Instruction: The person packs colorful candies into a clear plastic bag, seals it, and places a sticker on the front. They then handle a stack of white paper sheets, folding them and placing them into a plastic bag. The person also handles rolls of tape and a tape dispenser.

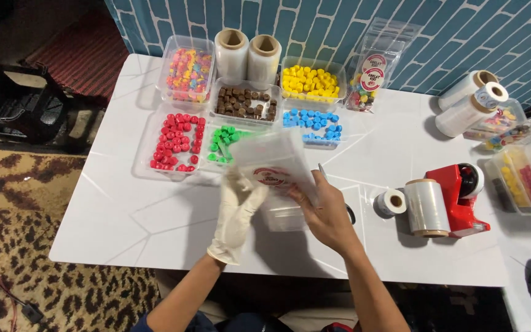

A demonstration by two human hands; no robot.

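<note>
Head view: bare white table (130,215) lies nearest me, its near edge just past my wrists. My gloved left hand (239,212) and bare right hand (327,215) each pinch the clear plastic pouch (275,161), lifted over a clear tub (281,216). To the right stand a film roll (426,208) and red tape dispenser (462,197). Farther off, trays of red pieces (176,141) and blue pieces (313,126) crowd the wall side.

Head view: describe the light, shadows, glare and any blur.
Head view: bright overhead light on the white table, with soft shadows under the hands; the gloved left hand and bare right hand are slightly smeared by motion, as is the clear pouch they hold; the frame's corners bend; the floor at upper left is dark.
</note>
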